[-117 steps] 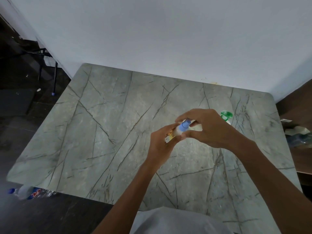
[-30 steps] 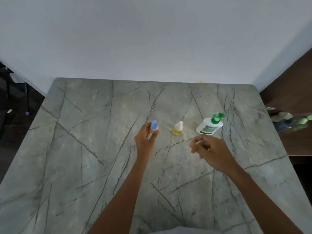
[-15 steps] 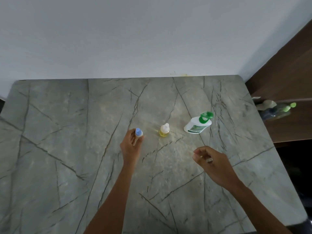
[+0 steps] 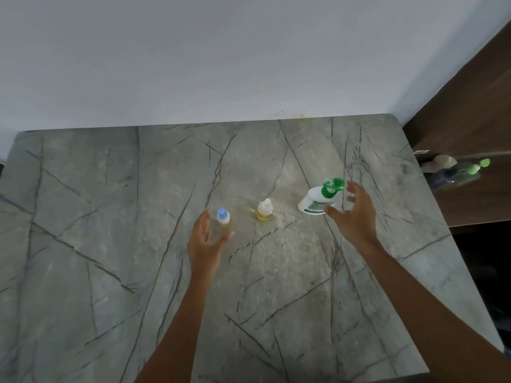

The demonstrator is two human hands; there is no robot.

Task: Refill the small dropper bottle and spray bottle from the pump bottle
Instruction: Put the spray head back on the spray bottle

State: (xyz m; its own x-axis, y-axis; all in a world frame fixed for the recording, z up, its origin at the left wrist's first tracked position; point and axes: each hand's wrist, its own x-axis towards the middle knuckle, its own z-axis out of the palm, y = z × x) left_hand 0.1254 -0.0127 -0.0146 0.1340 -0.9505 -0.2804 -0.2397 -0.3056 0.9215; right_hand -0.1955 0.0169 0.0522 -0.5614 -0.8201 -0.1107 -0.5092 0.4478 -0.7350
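Three bottles stand in a row on the grey marble-patterned table [image 4: 110, 244]. At the left is a small bottle with a blue cap [image 4: 223, 217] and yellowish liquid. In the middle is a small bottle with a white tip [image 4: 265, 210], also holding yellow liquid. At the right stands the white pump bottle with a green pump head [image 4: 318, 201]. My left hand [image 4: 206, 243] is open just beside the blue-capped bottle, not touching it. My right hand [image 4: 354, 217] is open with fingers spread, right next to the pump bottle's near side.
A white wall runs behind the table. A dark wooden shelf [image 4: 470, 205] at the right holds bottles with green caps [image 4: 475, 168]. The table's right edge lies close to the pump bottle.
My left hand has let go of the blue-capped bottle, which now stands alone. My right hand has opened and moved up and right to the pump bottle.
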